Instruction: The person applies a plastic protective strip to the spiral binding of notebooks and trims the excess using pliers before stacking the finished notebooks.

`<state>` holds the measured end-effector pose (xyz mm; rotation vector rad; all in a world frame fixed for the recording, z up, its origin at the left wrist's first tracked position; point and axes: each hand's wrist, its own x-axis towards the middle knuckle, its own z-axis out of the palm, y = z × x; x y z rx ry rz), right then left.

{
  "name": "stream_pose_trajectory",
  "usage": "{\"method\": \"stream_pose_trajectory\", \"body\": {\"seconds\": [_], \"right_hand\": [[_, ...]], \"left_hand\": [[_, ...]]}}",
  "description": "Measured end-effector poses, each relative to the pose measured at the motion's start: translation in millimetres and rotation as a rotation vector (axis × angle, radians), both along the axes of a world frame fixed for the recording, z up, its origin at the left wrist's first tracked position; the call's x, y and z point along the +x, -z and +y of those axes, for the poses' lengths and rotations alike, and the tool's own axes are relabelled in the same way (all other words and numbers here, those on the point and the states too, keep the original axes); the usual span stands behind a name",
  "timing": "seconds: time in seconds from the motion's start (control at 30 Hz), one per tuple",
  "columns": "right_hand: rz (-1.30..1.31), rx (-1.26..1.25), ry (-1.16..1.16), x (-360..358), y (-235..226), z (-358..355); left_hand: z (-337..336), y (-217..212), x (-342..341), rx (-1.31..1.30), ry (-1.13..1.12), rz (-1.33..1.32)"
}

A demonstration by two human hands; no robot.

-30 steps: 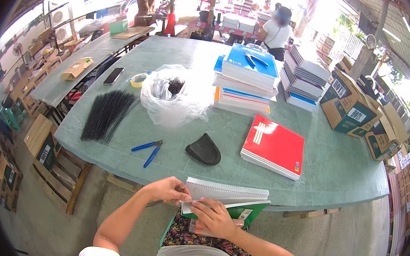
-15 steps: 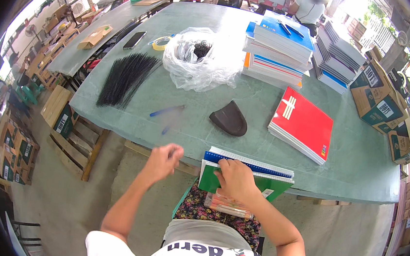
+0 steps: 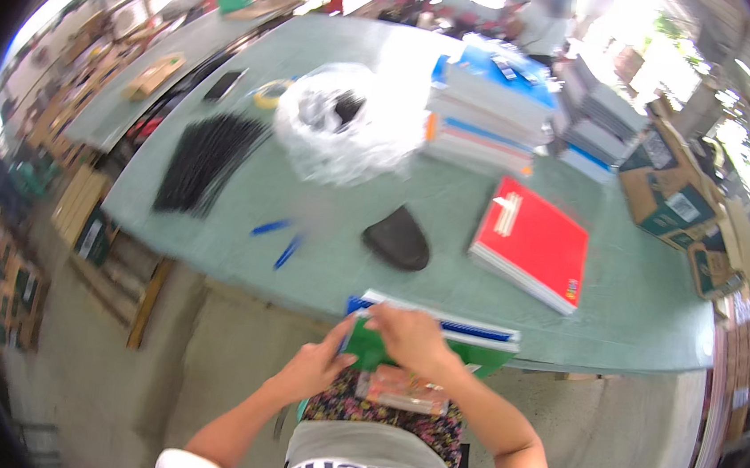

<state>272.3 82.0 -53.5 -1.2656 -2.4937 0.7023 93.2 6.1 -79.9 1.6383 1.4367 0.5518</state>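
At the table's near edge, in front of my body, I have a green notebook [image 3: 491,358] and a blue spiral notebook [image 3: 472,330] standing on their long sides, bound edges up. My left hand [image 3: 314,367] is closed on the left end of the green one, thumb against its cover. Bent over the top edge near that same end is my right hand [image 3: 412,337], its fingers closed at the binding; blur hides exactly what the fingertips pinch. A clear packet [image 3: 403,390] with orange contents lies on my lap, under the notebooks.
On the green table [image 3: 318,269] lie blue pens [image 3: 287,251], a dark curved pad [image 3: 399,239], black spiral coils [image 3: 207,164], a plastic bag [image 3: 334,137], red notebooks [image 3: 535,243] and tall notebook stacks [image 3: 488,110]. Cardboard boxes [image 3: 673,189] stand on the right. A person [image 3: 543,26] is at the back.
My left hand has come right and down from beside the notebooks onto their left end. My right hand has shifted toward that end. The whole view has tilted slightly and blurred.
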Motion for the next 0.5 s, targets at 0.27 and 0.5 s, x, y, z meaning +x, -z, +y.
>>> {"method": "stream_pose_trajectory", "body": {"seconds": [0.27,0.5], "right_hand": [[0.199,0.11,-0.029,-5,38,0],[0.19,0.072,0.004,-10,16,-6]], "left_hand": [[7,-2,-4,-0.066,-0.004,0.02],[11,-8,-27,-0.024,-0.167,-0.17]]}}
